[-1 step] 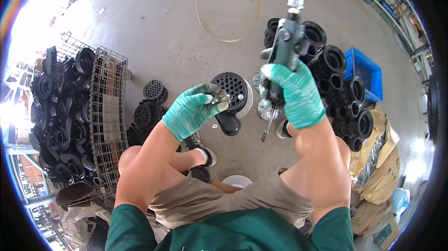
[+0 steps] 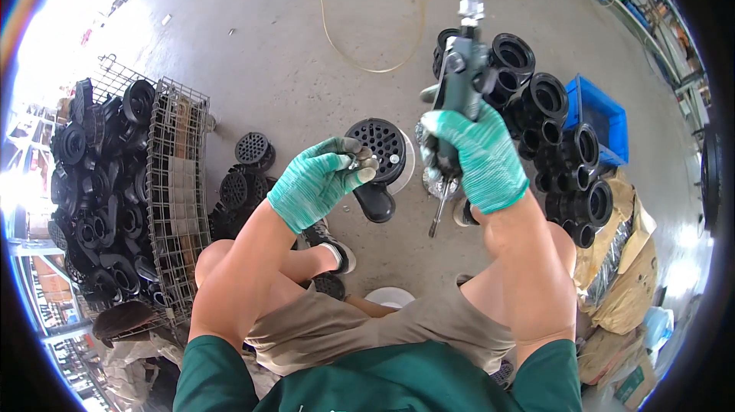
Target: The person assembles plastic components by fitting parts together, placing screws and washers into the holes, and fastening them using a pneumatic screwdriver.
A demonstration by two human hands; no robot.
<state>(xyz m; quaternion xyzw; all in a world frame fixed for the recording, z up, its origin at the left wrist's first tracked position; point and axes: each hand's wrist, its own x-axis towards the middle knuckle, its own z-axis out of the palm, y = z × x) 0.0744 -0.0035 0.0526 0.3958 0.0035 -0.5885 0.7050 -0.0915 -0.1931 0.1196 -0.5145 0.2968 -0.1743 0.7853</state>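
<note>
My right hand, in a green-and-white glove, is wrapped round a dark air screwdriver. Its long bit points down toward the floor, and a metal coupling with a hose tops it. My left hand, gloved alike, is pinched closed; small shiny bits show at the fingertips, too small to name. Just right of those fingertips lies a black plastic part with a round perforated face and a stubby arm toward me. One small pale round piece sits on that face. The black part rests over a white disc.
At left stands a wire cage full of black plastic parts. More perforated black parts lie beside it. Stacked black ring-ended pipe pieces, a blue crate and brown sacks are at right. A hose curves across the floor.
My right hand and the air screwdriver have shifted slightly left. A small pale piece seen below my left fingertips before no longer shows. My left hand has stayed put.
</note>
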